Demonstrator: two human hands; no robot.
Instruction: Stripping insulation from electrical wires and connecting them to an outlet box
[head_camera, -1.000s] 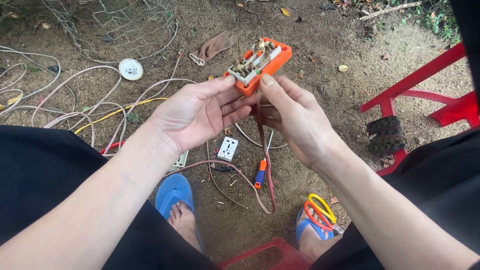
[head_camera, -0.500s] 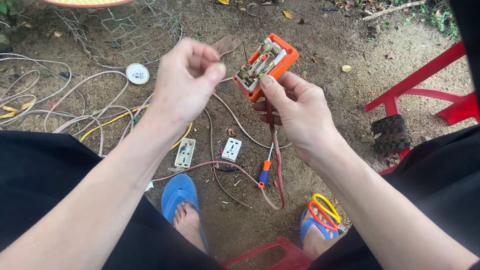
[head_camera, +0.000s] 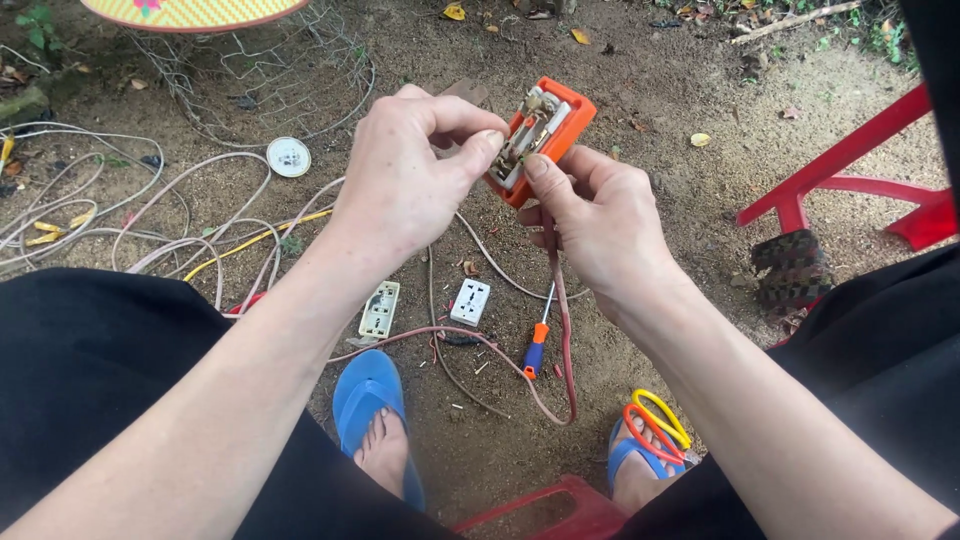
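My left hand (head_camera: 405, 175) hides part of the orange socket housing (head_camera: 545, 135), so I cannot make out what its pinched fingertips (head_camera: 490, 145) grip at the housing's edge. My right hand (head_camera: 600, 220) holds the housing from below, thumb pressed on its white insert, a brown cable (head_camera: 565, 330) trailing down from under it. On the dirt below my hands lie two white socket plates (head_camera: 470, 302) and a small orange-handled screwdriver (head_camera: 536, 348).
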